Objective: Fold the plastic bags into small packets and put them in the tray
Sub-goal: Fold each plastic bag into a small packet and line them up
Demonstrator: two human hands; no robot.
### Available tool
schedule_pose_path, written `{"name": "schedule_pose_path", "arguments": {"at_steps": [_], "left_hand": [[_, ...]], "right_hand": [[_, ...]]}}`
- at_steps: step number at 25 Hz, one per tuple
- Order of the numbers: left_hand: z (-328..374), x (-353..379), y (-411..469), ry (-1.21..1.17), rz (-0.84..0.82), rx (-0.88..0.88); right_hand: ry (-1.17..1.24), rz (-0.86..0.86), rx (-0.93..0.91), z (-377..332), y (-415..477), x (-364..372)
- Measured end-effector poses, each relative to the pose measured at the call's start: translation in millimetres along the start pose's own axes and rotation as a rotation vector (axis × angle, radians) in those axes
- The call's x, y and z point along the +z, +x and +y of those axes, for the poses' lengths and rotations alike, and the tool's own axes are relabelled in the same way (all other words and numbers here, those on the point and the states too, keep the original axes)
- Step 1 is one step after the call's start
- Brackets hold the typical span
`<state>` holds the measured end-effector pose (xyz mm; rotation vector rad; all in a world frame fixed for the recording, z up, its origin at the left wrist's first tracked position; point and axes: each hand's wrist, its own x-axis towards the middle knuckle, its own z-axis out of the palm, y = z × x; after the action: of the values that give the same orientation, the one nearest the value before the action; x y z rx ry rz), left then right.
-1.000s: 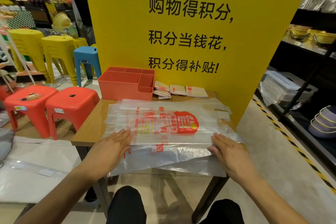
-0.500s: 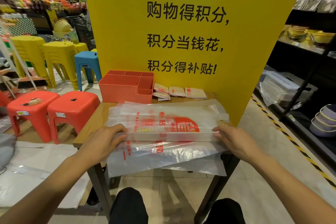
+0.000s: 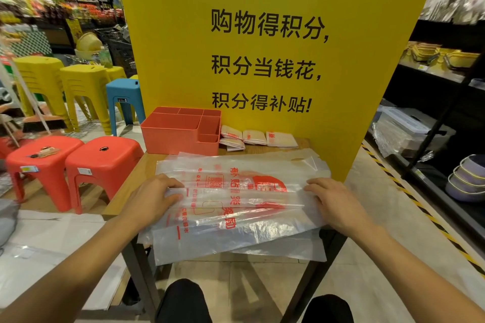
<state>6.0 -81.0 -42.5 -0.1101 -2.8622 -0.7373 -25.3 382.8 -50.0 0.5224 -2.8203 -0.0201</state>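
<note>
A clear plastic bag with red print (image 3: 236, 178) lies across the small wooden table (image 3: 131, 186), its near part folded over into a long band. My left hand (image 3: 153, 198) pinches the band's left end between thumb and fingers. My right hand (image 3: 332, 203) holds the right end the same way. More flat bags (image 3: 236, 242) lie under it and hang over the table's front edge. The orange compartment tray (image 3: 181, 139) stands at the back left of the table. Beside it on the right lie several folded packets (image 3: 256, 137).
A yellow sign board (image 3: 262, 34) rises right behind the table. Two red stools (image 3: 102, 157) stand at the left, with yellow and blue stools behind them. Dark shelving with bowls (image 3: 467, 178) runs along the right. My knees are under the table's front edge.
Both hands took up the bag's near edge from the table front and carried it away from me, folding the bag over itself into a narrower band.
</note>
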Motion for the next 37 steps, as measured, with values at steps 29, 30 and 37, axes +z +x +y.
{"name": "schedule_pose_path", "arguments": {"at_steps": [29, 30, 37], "left_hand": [[65, 29, 24, 0.308, -0.208, 0.347], [65, 30, 26, 0.312, -0.206, 0.343], [57, 47, 24, 0.283, -0.122, 0.433]], "right_hand": [[0.155, -0.001, -0.050, -58, 30, 3], [0.152, 0.007, -0.056, -58, 31, 5], [0.204, 0.079, -0.092, -59, 39, 19]]}}
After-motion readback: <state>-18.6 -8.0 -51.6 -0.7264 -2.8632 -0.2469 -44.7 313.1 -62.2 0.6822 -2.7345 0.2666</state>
